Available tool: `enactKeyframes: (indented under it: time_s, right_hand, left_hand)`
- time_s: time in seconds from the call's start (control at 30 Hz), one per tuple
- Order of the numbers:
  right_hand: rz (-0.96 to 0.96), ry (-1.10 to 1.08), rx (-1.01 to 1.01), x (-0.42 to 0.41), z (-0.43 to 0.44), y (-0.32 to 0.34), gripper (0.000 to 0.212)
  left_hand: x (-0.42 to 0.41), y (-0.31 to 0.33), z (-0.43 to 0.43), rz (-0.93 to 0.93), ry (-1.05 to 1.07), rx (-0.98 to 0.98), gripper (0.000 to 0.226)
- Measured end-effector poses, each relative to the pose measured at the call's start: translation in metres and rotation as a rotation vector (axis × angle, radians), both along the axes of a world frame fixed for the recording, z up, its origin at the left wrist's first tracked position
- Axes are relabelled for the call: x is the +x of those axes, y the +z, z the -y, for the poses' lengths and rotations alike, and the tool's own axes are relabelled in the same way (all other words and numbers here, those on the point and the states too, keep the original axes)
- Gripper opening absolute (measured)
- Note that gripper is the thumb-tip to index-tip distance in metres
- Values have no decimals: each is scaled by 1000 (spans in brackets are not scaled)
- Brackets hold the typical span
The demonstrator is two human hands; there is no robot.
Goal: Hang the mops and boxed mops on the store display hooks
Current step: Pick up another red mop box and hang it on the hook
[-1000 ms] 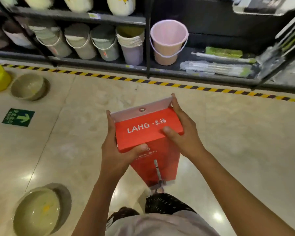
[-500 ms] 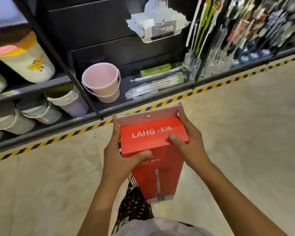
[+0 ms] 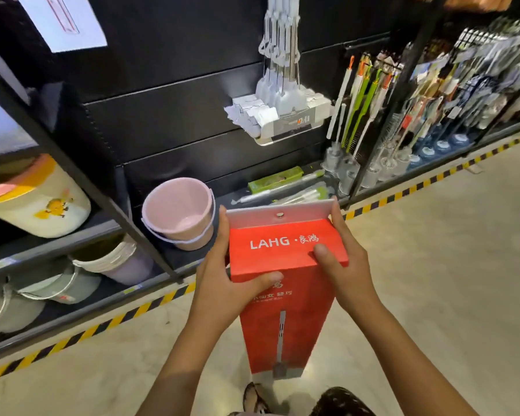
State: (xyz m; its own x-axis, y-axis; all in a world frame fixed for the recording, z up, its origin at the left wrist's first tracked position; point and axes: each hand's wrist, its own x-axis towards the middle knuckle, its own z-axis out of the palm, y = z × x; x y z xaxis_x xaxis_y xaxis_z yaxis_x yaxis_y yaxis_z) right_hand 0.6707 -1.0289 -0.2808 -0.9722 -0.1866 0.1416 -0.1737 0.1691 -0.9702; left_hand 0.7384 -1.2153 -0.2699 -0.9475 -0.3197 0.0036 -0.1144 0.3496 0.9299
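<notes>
I hold a tall red boxed mop (image 3: 285, 319) upright in front of me, its top marked LAHG and its white hang tab with a small hole pointing at the shelves. My left hand (image 3: 222, 283) grips the box's upper left side, thumb across the front. My right hand (image 3: 344, 262) grips the upper right corner, thumb on the red top. On the black back panel ahead, a bunch of white flat mops (image 3: 278, 94) hangs with pads low. The hooks themselves are not clearly visible.
A pink bucket (image 3: 179, 214) stands on the low shelf just left of the box. More buckets (image 3: 102, 259) fill the shelves at left. Packaged mop parts (image 3: 275, 181) lie on the bottom shelf. Brushes (image 3: 364, 97) hang at right. Yellow-black floor tape (image 3: 403, 190) edges the shelving.
My view has swung up and right from the floor to the black display panel. The hanging mops and brushes are now closer. Both hands keep the same hold on the red box.
</notes>
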Motion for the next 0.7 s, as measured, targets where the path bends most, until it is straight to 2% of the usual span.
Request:
enactKeyframes:
  time_s: [0.17,0.33,0.47,0.63,0.7]
  right_hand:
    - [-28,-35,-51,-78,12,11,90]
    - [-109,93,-46,-185,32,45,70]
    - [-188,213,-17,-270,42,73,80]
    - [-246,415,-124,-345,54,136,104]
    - [-300,488,-183,-367,66,159,98]
  left_hand:
    - [-80,30,13,-21,-33,-63,124]
    - [-169,57,25,-80,64,-98,121]
    - [-225,95,21,-122,184,-110,117]
    - [-277,148,26,-206,310,-196,120]
    - [-291,170,31,-265,368,-217,122]
